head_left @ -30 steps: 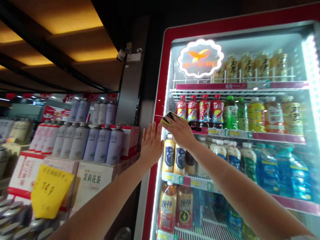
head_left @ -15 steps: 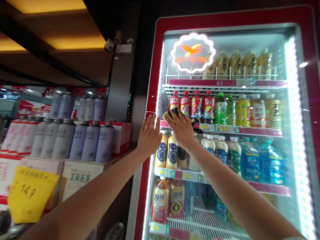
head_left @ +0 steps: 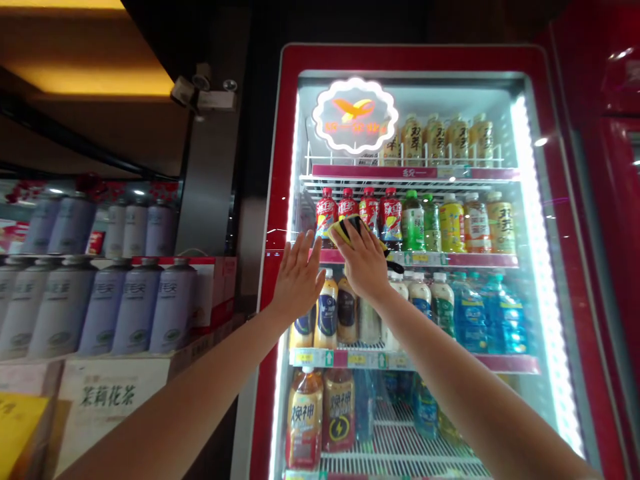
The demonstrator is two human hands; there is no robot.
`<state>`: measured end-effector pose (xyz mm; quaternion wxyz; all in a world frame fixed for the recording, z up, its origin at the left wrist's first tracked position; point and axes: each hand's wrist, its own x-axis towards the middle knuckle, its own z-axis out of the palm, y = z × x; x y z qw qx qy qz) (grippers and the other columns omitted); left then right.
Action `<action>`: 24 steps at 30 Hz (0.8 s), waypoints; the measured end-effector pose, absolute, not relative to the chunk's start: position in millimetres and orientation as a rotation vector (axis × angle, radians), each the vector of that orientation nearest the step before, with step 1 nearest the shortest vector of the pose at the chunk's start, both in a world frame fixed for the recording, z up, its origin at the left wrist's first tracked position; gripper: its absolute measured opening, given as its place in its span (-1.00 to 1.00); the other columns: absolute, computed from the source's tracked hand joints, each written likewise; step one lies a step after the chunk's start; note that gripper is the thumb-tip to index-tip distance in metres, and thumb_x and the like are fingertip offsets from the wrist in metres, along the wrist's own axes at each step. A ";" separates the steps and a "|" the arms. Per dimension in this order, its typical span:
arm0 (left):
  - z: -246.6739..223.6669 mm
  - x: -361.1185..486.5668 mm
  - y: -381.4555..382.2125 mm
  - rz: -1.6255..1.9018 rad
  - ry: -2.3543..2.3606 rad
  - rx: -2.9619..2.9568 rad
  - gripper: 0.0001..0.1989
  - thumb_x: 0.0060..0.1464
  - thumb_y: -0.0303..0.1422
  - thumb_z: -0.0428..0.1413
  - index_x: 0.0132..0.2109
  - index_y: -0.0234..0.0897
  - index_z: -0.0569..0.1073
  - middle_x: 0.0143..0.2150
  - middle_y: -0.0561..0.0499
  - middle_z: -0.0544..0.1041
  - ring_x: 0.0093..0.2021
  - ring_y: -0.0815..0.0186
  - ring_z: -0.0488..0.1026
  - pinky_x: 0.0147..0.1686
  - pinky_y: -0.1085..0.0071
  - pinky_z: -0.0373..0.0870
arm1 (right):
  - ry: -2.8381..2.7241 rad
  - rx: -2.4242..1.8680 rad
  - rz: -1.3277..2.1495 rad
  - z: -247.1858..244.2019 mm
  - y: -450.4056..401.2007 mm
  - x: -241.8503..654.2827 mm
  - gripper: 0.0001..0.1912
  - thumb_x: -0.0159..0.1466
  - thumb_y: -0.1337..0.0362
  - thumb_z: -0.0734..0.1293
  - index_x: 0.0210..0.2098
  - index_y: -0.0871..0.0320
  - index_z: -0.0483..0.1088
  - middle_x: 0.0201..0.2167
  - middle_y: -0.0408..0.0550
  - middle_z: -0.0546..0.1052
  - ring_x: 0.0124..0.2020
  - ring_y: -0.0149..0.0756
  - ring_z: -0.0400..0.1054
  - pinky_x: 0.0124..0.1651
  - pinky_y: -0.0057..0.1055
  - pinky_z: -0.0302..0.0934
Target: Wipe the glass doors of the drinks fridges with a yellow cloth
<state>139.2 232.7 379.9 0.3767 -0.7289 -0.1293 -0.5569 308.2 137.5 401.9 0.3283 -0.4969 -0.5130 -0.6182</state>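
Observation:
Lit from inside, a drinks fridge [head_left: 274, 220] with a red frame and a glass door stands in front of me. My right hand [head_left: 366, 263] presses a yellow and black cloth [head_left: 339, 232] against the glass, in front of the red-capped bottles [head_left: 391, 217]. A dark strap hangs out beside the palm. My left hand [head_left: 299, 279] is raised at the door's left side, fingers spread and nothing in it. It appears to rest on the glass, though contact is hard to confirm.
To the left, purple and grey bottles [head_left: 133, 303] stand on stacked boxes [head_left: 120, 393], with a yellow price sign [head_left: 20, 427] at the lower corner. A glowing scalloped logo [head_left: 355, 115] sits high on the door. Another red cabinet [head_left: 607, 167] edges the right.
My view has turned right, so the fridge sits further left in the picture. Relative to the bottles behind the glass, the cloth and both hands have shifted a little to the right.

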 end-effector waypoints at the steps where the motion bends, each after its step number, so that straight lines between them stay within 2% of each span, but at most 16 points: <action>1: 382.4 143.8 230.8 -1.428 -0.320 -1.863 -0.29 0.39 -0.26 -0.09 0.54 -0.31 -0.15 0.57 -0.25 -0.06 0.57 0.00 -0.20 0.49 -0.11 -0.08 | -1.339 -1.302 -1.612 414.7 136.6 310.4 -0.36 0.43 0.43 0.15 0.45 -0.08 0.17 0.48 -0.11 0.20 0.49 0.02 0.02 0.46 0.06 0.08; 5: 389.5 156.7 224.8 -1.448 -0.285 -1.856 -0.27 0.39 -0.28 -0.09 0.55 -0.31 -0.19 0.57 -0.27 -0.03 0.57 -0.03 -0.17 0.49 -0.16 -0.09 | -1.221 -1.315 -1.545 437.3 124.2 330.5 -0.35 0.43 0.44 0.13 0.45 -0.10 0.16 0.47 -0.12 0.21 0.48 0.05 0.05 0.44 0.09 0.11; 9: 387.6 160.9 224.7 -1.456 -0.278 -1.843 -0.27 0.38 -0.27 -0.07 0.55 -0.29 -0.19 0.56 -0.27 -0.01 0.57 -0.04 -0.16 0.49 -0.17 -0.09 | -1.145 -1.353 -1.521 397.1 113.8 340.7 -0.34 0.43 0.41 0.14 0.48 -0.05 0.09 0.50 -0.03 0.14 0.49 0.12 0.00 0.43 0.13 0.11; 12: 387.7 168.9 224.6 -1.460 -0.268 -1.834 -0.28 0.38 -0.27 -0.06 0.54 -0.31 -0.15 0.55 -0.30 0.02 0.56 -0.06 -0.13 0.48 -0.18 -0.09 | -1.269 -1.364 -1.571 380.3 113.5 338.8 -0.35 0.43 0.40 0.17 0.48 -0.04 0.11 0.51 -0.03 0.11 0.51 0.09 -0.04 0.45 0.08 0.07; 16: 392.9 188.3 217.4 -1.508 -0.250 -1.818 -0.29 0.37 -0.30 -0.05 0.54 -0.29 -0.12 0.55 -0.28 0.02 0.56 -0.05 -0.09 0.48 -0.16 -0.06 | -1.322 -1.325 -1.607 410.2 109.1 351.2 -0.37 0.45 0.40 0.15 0.46 -0.09 0.13 0.49 -0.10 0.17 0.50 0.00 0.01 0.46 0.02 0.08; 19: 393.6 200.3 209.0 -1.500 -0.248 -1.833 -0.29 0.37 -0.31 -0.05 0.54 -0.26 -0.12 0.56 -0.24 0.02 0.55 -0.04 -0.07 0.48 -0.14 -0.04 | -1.216 -1.311 -1.560 422.0 99.0 372.3 -0.32 0.44 0.43 0.13 0.49 -0.14 0.06 0.48 -0.11 0.19 0.49 0.03 0.04 0.43 0.09 0.12; 22: 388.8 207.0 202.6 -1.494 -0.270 -1.833 -0.30 0.37 -0.30 -0.05 0.54 -0.25 -0.08 0.56 -0.23 0.03 0.55 -0.03 -0.08 0.48 -0.14 -0.04 | -1.132 -1.312 -1.505 397.8 90.6 386.5 -0.26 0.42 0.43 0.15 0.51 -0.15 -0.05 0.50 -0.08 0.15 0.51 0.08 -0.01 0.41 0.16 0.12; 24: 385.1 210.4 199.4 -1.491 -0.286 -1.834 -0.31 0.37 -0.30 -0.04 0.53 -0.27 -0.06 0.55 -0.25 0.05 0.55 -0.03 -0.07 0.48 -0.14 -0.02 | -1.158 -1.326 -1.508 376.6 88.3 387.6 -0.28 0.42 0.43 0.16 0.51 -0.11 -0.01 0.51 -0.06 0.13 0.52 0.08 -0.05 0.43 0.15 0.09</action>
